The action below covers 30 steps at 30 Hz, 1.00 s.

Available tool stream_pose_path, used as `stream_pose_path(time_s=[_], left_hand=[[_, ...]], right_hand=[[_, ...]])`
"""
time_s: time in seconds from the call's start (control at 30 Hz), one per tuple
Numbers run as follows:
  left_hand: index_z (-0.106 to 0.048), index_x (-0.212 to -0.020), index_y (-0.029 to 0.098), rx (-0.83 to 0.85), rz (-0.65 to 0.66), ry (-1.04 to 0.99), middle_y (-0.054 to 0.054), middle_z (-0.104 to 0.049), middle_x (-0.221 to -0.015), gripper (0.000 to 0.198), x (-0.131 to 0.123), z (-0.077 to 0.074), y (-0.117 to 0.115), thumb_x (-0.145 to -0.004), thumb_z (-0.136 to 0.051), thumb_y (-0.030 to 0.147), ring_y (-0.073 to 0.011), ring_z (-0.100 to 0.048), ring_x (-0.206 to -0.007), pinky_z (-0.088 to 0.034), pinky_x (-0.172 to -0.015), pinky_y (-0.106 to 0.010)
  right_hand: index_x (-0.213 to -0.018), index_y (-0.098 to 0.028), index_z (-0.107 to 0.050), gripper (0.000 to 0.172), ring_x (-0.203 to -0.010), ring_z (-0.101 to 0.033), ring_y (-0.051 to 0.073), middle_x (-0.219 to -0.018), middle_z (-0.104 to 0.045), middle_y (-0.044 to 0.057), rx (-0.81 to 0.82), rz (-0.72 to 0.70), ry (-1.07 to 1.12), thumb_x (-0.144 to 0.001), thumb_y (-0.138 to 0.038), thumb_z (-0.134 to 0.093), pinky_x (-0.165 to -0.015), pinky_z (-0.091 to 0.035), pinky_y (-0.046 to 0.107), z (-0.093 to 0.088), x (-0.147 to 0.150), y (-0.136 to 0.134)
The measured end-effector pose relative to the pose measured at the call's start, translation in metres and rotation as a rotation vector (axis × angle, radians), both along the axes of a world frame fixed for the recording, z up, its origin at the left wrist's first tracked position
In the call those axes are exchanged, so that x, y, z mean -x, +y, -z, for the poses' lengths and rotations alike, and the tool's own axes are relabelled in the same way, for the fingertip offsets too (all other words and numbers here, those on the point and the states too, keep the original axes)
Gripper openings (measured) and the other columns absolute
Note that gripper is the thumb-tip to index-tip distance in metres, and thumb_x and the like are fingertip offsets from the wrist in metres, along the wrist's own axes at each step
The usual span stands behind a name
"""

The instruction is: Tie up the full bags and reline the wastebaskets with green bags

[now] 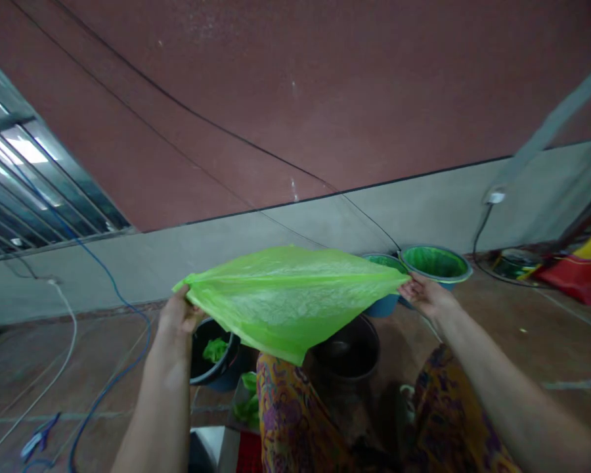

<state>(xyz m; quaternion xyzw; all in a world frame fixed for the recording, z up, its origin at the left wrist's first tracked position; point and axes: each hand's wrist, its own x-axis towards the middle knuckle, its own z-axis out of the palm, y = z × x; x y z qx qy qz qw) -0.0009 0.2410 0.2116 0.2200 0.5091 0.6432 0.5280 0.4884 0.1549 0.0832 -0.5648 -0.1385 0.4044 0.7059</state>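
Note:
A thin, light-green plastic bag is stretched out sideways in front of me, above my knees. My left hand pinches its left corner, and my right hand grips the opposite corner. The bag sags a little in the middle and hangs down to a point near my left knee. Behind and below it stands a dark round tub, partly covered by the bag. Under my left hand is a dark bucket with crumpled green plastic inside.
Two blue buckets with green linings, one farther right and one half hidden, stand by the wall. A blue hose and a white cable cross the floor at left. A red and yellow object lies at right.

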Motion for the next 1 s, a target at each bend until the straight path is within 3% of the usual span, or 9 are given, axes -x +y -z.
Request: stream_pose_path(time_s=[0.07, 0.13, 0.2, 0.3, 0.4, 0.53, 0.63, 0.8, 1.0], left_hand=[[-0.065, -0.095, 0.010, 0.044, 0.039, -0.073, -0.004, -0.068, -0.068, 0.024, -0.021, 0.007, 0.001, -0.093, -0.042, 0.014, -0.0150, -0.066, -0.062, -0.060, -0.066, -0.027], [-0.065, -0.095, 0.010, 0.018, 0.054, -0.146, -0.005, -0.069, -0.072, 0.023, -0.044, 0.018, -0.001, -0.094, -0.043, 0.015, -0.0151, -0.068, -0.066, -0.060, -0.071, -0.028], [-0.064, -0.095, 0.011, 0.008, 0.069, -0.207, -0.003, -0.068, -0.071, 0.020, -0.069, 0.028, -0.006, -0.094, -0.045, 0.015, -0.0137, -0.067, -0.065, -0.058, -0.071, -0.026], [-0.061, -0.089, 0.013, 0.026, 0.052, -0.272, 0.001, -0.063, -0.066, 0.019, -0.108, 0.038, -0.019, -0.098, -0.045, 0.018, -0.0082, -0.059, -0.053, -0.053, -0.060, -0.019], [-0.058, -0.085, 0.015, 0.072, 0.030, -0.334, 0.005, -0.057, -0.062, 0.017, -0.143, 0.036, -0.038, -0.098, -0.047, 0.017, -0.0050, -0.052, -0.046, -0.048, -0.055, -0.015], [-0.060, -0.089, 0.016, 0.088, 0.039, -0.390, -0.001, -0.067, -0.076, 0.016, -0.166, 0.032, -0.058, -0.098, -0.047, 0.017, -0.0100, -0.065, -0.067, -0.055, -0.069, -0.021], [-0.060, -0.088, 0.016, 0.096, 0.000, -0.393, -0.001, -0.068, -0.079, 0.014, -0.162, 0.036, -0.060, -0.096, -0.049, 0.016, -0.0105, -0.066, -0.069, -0.056, -0.073, -0.023], [-0.060, -0.089, 0.016, 0.094, -0.123, -0.247, 0.001, -0.066, -0.074, 0.005, -0.134, 0.060, -0.045, -0.087, -0.057, 0.013, -0.0112, -0.065, -0.066, -0.057, -0.071, -0.027], [-0.063, -0.084, 0.014, 0.111, -0.219, -0.008, 0.001, -0.064, -0.068, 0.015, -0.094, 0.101, -0.037, -0.070, -0.064, 0.009, -0.0116, -0.063, -0.060, -0.057, -0.065, -0.027]], right_hand=[[-0.075, -0.023, -0.048, 0.019, -0.056, -0.057, 0.014, -0.064, -0.054, -0.003, -0.013, 0.206, -0.118, -0.084, -0.034, -0.060, -0.058, -0.056, 0.031, -0.001, 0.014, -0.001], [-0.090, -0.024, -0.055, 0.020, -0.073, -0.065, 0.020, -0.080, -0.063, 0.001, -0.105, 0.303, -0.354, -0.083, -0.042, -0.059, -0.071, -0.058, 0.040, -0.006, 0.053, -0.020], [-0.114, -0.024, -0.058, 0.041, -0.099, -0.066, 0.027, -0.106, -0.068, 0.008, -0.223, 0.109, -0.684, -0.081, -0.048, -0.064, -0.092, -0.054, 0.049, -0.012, 0.110, -0.049], [-0.138, -0.028, -0.051, 0.070, -0.132, -0.049, 0.036, -0.143, -0.053, 0.013, -0.314, -0.264, -1.138, -0.074, -0.047, -0.074, -0.112, -0.039, 0.058, -0.015, 0.200, -0.084], [-0.151, -0.025, -0.036, 0.085, -0.132, -0.046, 0.040, -0.146, -0.049, 0.016, -0.229, -0.285, -1.250, -0.076, -0.044, -0.072, -0.108, -0.038, 0.062, 0.000, 0.247, -0.077], [-0.138, -0.019, -0.049, 0.053, -0.114, -0.054, 0.039, -0.122, -0.063, 0.019, 0.041, -0.036, -1.309, -0.087, -0.031, -0.056, -0.096, -0.042, 0.057, 0.027, 0.222, -0.035], [-0.115, -0.018, -0.063, 0.031, -0.102, -0.057, 0.034, -0.105, -0.068, 0.015, 0.194, 0.006, -1.400, -0.088, -0.022, -0.048, -0.090, -0.042, 0.048, 0.039, 0.180, -0.024], [-0.099, -0.019, -0.067, 0.026, -0.097, -0.061, 0.028, -0.101, -0.071, 0.011, 0.284, -0.025, -1.493, -0.086, -0.017, -0.046, -0.087, -0.042, 0.040, 0.051, 0.126, -0.045], [-0.099, -0.021, -0.067, 0.027, -0.084, -0.067, 0.026, -0.100, -0.072, 0.011, 0.344, -0.020, -1.464, -0.086, -0.024, -0.044, -0.075, -0.049, 0.038, 0.069, 0.070, -0.075]])
